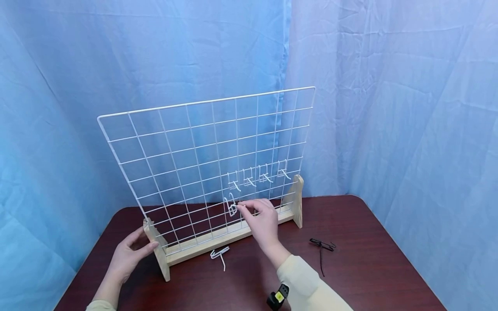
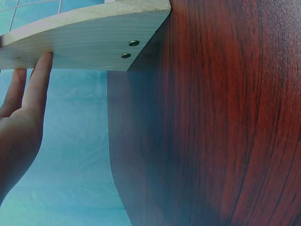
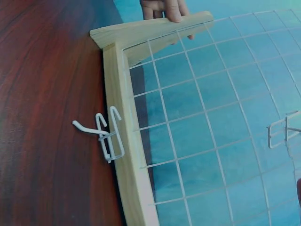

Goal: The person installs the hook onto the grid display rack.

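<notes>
My right hand (image 1: 264, 222) pinches the arm of a white wire hook (image 1: 232, 207) between thumb and fingertips, at the front of a white wire grid panel (image 1: 206, 102). Whether that hook touches the grid wires cannot be told. The panel leans in a wooden stand (image 1: 218, 240). My left hand (image 1: 126, 255) grips the stand's left side piece, thumb on one face and fingers on the other; its fingertips (image 2: 44, 63) show against the wood in the left wrist view. Several white hooks (image 1: 250, 180) hang in a row on the grid's right half.
A loose white hook (image 1: 220, 253) lies on the dark red table (image 1: 373, 259) before the stand; the right wrist view shows this white hook (image 3: 110, 136) too. A black hook (image 1: 321, 246) lies to the right. Blue curtains (image 1: 408, 108) surround the table.
</notes>
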`<state>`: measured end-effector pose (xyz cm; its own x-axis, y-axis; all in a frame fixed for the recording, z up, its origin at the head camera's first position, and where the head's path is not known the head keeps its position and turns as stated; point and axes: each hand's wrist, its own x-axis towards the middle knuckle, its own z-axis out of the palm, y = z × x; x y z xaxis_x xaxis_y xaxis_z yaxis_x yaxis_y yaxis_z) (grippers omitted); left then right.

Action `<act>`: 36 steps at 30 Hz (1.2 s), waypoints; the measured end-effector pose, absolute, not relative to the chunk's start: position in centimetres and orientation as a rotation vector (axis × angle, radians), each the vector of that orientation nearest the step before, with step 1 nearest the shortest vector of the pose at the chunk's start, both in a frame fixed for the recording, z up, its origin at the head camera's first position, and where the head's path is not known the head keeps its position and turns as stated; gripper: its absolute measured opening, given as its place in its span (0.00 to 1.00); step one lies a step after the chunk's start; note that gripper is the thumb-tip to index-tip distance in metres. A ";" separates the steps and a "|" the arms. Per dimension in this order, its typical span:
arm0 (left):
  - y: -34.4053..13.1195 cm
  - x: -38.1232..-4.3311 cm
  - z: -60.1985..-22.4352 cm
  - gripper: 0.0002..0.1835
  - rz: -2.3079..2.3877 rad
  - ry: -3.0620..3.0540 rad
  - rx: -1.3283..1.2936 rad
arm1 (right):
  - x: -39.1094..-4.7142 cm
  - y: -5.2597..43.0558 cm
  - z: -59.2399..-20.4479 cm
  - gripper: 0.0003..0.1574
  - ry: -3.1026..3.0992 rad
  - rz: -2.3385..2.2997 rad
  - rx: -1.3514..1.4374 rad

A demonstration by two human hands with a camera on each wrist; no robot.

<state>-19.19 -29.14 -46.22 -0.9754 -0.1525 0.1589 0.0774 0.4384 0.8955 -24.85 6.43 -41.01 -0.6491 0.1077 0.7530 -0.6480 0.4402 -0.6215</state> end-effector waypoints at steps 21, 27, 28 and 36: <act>-29.2 -19.3 -46.1 0.35 -1.530 -2.488 0.058 | -25.3 4.5 -36.7 0.05 -1.939 1.140 0.500; -29.3 -19.4 -46.3 0.35 -1.554 -2.462 0.037 | -25.2 4.1 -35.5 0.07 -1.968 1.089 0.518; -29.2 -19.4 -46.3 0.35 -1.556 -2.458 0.031 | -25.2 4.0 -35.4 0.07 -1.969 1.080 0.521; -29.1 -19.4 -46.3 0.34 -1.561 -2.447 0.028 | -25.3 3.4 -34.2 0.06 -1.976 1.038 0.513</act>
